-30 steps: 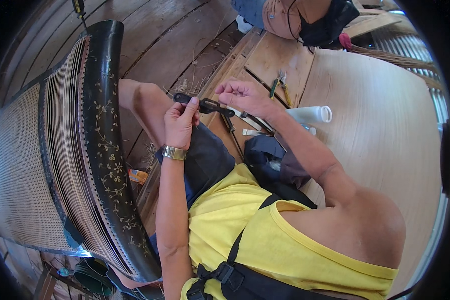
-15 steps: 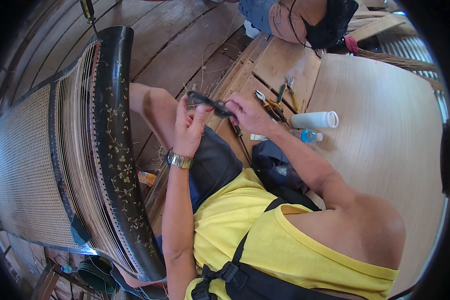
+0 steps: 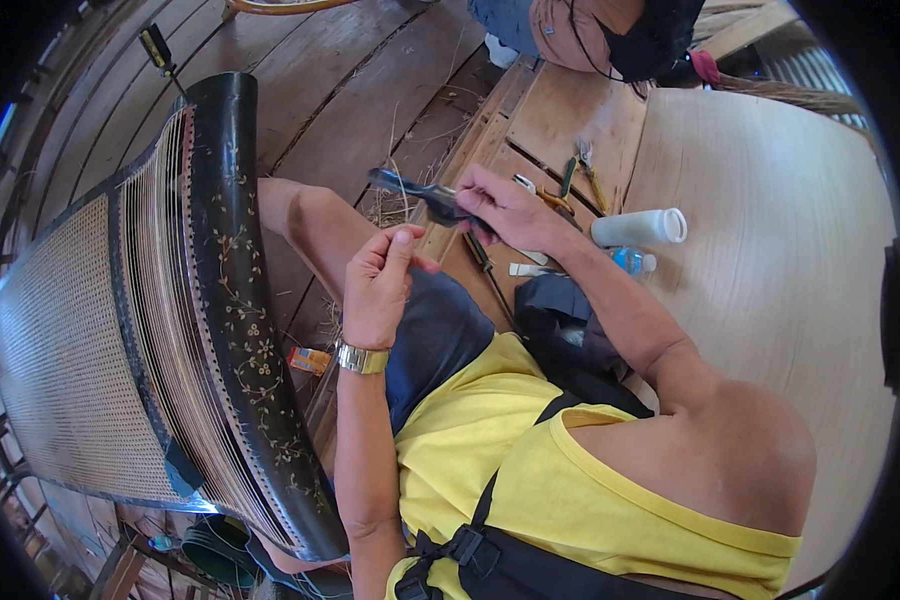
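Observation:
My right hand [image 3: 500,205] is closed round one end of a long dark hand tool [image 3: 415,190] whose exact kind I cannot make out. The tool's other end points left, above my left hand [image 3: 380,285]. Thumb and fingers of that hand are pinched together, and a thin cane strand [image 3: 402,175] seems to rise from them past the tool. To the left stands a black-framed piece with a woven cane panel [image 3: 60,350], rows of taut strands [image 3: 160,240] and a gold floral pattern on its curved rail [image 3: 245,330]. A screwdriver [image 3: 160,55] sticks up at its top.
Pliers [image 3: 585,170], a white cylinder [image 3: 640,227], a water bottle [image 3: 632,262] and another tool [image 3: 480,255] lie on the wooden bench to the right. A small orange packet [image 3: 310,360] is by my left wrist. Another person [image 3: 570,35] sits at the far side.
My hands have drawn apart: the left lowered off the dark tool, while the right raised it slightly and to the right. The view has shifted a little.

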The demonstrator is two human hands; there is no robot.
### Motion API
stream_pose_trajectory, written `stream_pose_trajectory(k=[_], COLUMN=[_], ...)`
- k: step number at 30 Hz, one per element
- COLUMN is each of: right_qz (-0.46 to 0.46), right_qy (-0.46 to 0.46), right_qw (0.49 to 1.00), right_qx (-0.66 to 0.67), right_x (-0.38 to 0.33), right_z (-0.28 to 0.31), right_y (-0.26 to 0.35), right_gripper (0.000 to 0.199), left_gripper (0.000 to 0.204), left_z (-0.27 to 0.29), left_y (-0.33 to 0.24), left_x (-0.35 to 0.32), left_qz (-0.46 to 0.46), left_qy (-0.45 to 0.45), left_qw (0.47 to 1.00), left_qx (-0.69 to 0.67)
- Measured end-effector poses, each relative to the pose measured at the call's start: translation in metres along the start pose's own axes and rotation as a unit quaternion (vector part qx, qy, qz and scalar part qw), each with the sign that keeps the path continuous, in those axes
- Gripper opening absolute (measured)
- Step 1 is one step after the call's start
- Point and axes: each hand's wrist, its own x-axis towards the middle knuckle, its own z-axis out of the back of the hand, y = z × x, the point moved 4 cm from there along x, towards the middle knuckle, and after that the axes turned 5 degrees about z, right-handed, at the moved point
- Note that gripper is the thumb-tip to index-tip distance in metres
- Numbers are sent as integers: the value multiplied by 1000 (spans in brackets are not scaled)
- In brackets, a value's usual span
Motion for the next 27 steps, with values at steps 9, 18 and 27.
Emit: stream_pose_trajectory(k=[9,18,27], right_qz=[46,90,160], right_qy=[-33,-121,-100], right_qw=[994,988,979], right_qx=[90,-32,-71], right_x=[11,8,-4], right_z=[-42,-61,-72], right_y=[2,-16,2], right_gripper=[18,24,26], left_gripper=[27,25,30], left_z=[-3,1,8], left_y=[16,29,24], left_x=[-16,-13,-13], left_qz=[12,-110,-41], left_qy=[28,-58,-180], left_qw=[994,978,963], left_qx=[101,170,195])
